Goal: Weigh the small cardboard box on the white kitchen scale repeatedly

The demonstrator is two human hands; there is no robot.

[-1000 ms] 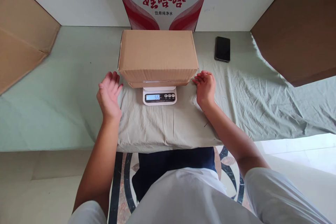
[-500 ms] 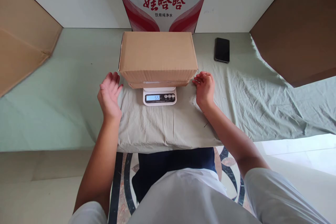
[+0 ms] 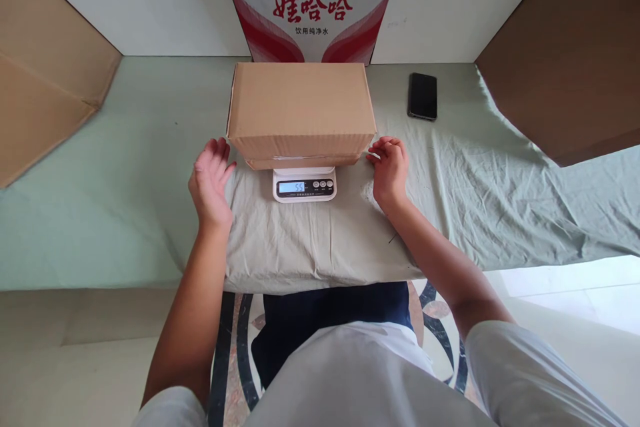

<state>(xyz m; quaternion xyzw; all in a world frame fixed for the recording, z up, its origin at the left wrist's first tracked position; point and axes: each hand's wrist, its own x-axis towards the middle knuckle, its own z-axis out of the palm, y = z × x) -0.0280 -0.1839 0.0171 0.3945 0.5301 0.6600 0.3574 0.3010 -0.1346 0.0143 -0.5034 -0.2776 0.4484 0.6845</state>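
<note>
A closed brown cardboard box [image 3: 303,101] rests on a small white digital kitchen scale [image 3: 305,198], covering the scale's platform. The scale's lit display shows what reads like 55, beside three round buttons. My left hand [image 3: 212,183] is at the box's front left corner, palm turned inward, fingers stretched and apart, with nothing in it. At the front right corner, my right hand [image 3: 391,173] has loosely curved fingers and holds nothing. Its fingertips are very near the box; whether they touch it I cannot tell.
Behind the box stands a white and red carton [image 3: 313,7] with Chinese lettering. A black phone [image 3: 423,97] lies at right on the green cloth [image 3: 150,213]. Large cardboard boxes flank the table, one at left [image 3: 45,67] and one at right [image 3: 570,67].
Hardly anything differs. The view has shifted very slightly, and my left hand sits a touch farther right. The box, the scale and its reading look the same.
</note>
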